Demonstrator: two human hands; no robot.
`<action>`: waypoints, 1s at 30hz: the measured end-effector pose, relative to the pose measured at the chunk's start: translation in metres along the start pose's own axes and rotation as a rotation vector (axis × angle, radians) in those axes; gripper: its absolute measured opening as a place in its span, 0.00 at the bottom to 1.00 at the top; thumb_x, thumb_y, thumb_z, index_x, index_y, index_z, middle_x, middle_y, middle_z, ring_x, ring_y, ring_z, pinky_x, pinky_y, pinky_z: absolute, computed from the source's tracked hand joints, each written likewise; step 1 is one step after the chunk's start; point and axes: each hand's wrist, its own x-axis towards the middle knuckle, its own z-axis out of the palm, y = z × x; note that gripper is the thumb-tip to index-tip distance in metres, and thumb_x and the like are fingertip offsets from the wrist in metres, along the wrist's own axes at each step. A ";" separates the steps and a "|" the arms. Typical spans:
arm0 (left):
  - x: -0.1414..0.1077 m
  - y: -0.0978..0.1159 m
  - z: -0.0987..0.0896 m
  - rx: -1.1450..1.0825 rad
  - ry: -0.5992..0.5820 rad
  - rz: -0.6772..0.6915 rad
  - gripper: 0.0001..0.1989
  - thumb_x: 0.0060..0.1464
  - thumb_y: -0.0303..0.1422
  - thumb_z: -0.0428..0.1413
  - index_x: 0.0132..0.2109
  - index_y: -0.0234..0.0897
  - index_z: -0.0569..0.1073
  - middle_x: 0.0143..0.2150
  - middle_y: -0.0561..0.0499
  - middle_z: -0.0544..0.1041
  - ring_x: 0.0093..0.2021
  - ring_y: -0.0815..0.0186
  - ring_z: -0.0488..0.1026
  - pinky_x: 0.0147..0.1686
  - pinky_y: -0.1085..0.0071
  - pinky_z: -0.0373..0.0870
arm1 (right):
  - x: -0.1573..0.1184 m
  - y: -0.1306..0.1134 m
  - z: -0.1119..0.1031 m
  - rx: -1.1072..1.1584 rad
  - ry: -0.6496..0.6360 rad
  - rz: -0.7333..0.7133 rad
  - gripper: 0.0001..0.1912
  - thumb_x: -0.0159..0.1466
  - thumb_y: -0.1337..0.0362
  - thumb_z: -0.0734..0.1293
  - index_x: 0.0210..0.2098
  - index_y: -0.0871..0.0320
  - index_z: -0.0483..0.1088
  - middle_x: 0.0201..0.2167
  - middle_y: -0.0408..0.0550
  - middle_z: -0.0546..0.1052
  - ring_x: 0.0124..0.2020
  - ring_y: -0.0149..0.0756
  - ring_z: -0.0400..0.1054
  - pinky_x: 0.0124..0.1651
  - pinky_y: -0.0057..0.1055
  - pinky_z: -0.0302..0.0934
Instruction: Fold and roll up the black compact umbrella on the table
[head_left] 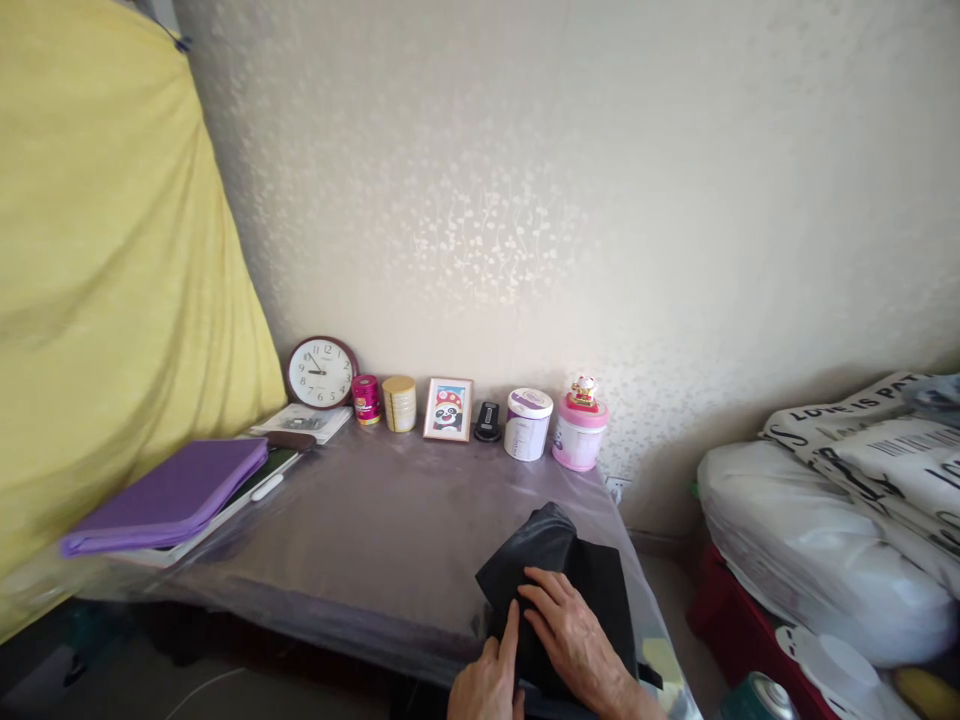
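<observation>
A black fabric item (611,590), thin and slightly shiny, lies bunched and partly folded at the table's front right corner; its exact kind is unclear. Its upper part rises in a loose fold, and a short dark strap (651,676) sticks out at the lower right. My right hand (570,635) lies across the fabric with its fingers stretched out and pressing down. Just left of it, my left hand (487,680) is at the fabric's near left edge, index finger pointing forward, other fingers curled. It seems to grip that edge, though the thumb is partly hidden.
Along the wall stand a clock (322,372), a pink tin (366,400), a yellow-lidded jar (400,404), a panda picture (448,409) and two tubs (528,425). A purple folder (169,495) lies left. Plastic-wrapped bundles (825,540) sit beyond the table's right edge.
</observation>
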 end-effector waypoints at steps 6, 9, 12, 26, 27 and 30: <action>0.005 0.000 -0.001 -0.016 -0.048 -0.019 0.43 0.43 0.24 0.49 0.62 0.41 0.34 0.50 0.43 0.67 0.43 0.55 0.70 0.41 0.65 0.66 | 0.005 0.019 0.018 -0.063 0.006 -0.042 0.19 0.64 0.62 0.55 0.53 0.53 0.61 0.57 0.49 0.62 0.59 0.40 0.51 0.58 0.46 0.51; 0.007 0.001 -0.002 -0.002 -0.068 -0.040 0.43 0.43 0.24 0.49 0.62 0.40 0.33 0.50 0.42 0.68 0.43 0.55 0.70 0.41 0.64 0.65 | 0.016 0.034 0.024 -0.064 0.033 -0.050 0.19 0.64 0.60 0.55 0.53 0.53 0.61 0.57 0.50 0.62 0.59 0.39 0.51 0.58 0.46 0.50; 0.009 0.001 0.000 0.019 -0.088 -0.054 0.44 0.43 0.25 0.50 0.62 0.41 0.32 0.49 0.42 0.69 0.42 0.55 0.71 0.41 0.65 0.65 | 0.028 0.049 0.029 -0.075 0.066 -0.053 0.19 0.64 0.60 0.55 0.53 0.53 0.61 0.56 0.50 0.63 0.59 0.39 0.52 0.57 0.45 0.50; 0.017 -0.003 0.010 -0.099 -0.121 -0.135 0.42 0.45 0.28 0.49 0.63 0.40 0.33 0.47 0.44 0.70 0.43 0.55 0.70 0.40 0.65 0.63 | 0.080 0.107 0.039 -0.028 -0.042 0.112 0.19 0.65 0.64 0.49 0.43 0.56 0.69 0.44 0.48 0.73 0.47 0.34 0.65 0.51 0.36 0.56; 0.016 -0.004 0.009 -0.124 -0.125 -0.132 0.43 0.46 0.29 0.49 0.63 0.39 0.32 0.47 0.43 0.71 0.44 0.55 0.70 0.41 0.65 0.63 | 0.082 0.110 0.039 -0.038 -0.052 0.122 0.18 0.65 0.65 0.49 0.42 0.56 0.69 0.43 0.48 0.73 0.46 0.34 0.65 0.50 0.35 0.57; 0.015 -0.006 0.010 -0.166 -0.126 -0.136 0.42 0.47 0.31 0.49 0.63 0.35 0.32 0.45 0.42 0.73 0.45 0.56 0.70 0.41 0.65 0.63 | 0.077 0.118 0.032 -0.123 0.006 0.199 0.17 0.64 0.66 0.50 0.41 0.56 0.69 0.42 0.49 0.74 0.45 0.37 0.66 0.49 0.38 0.57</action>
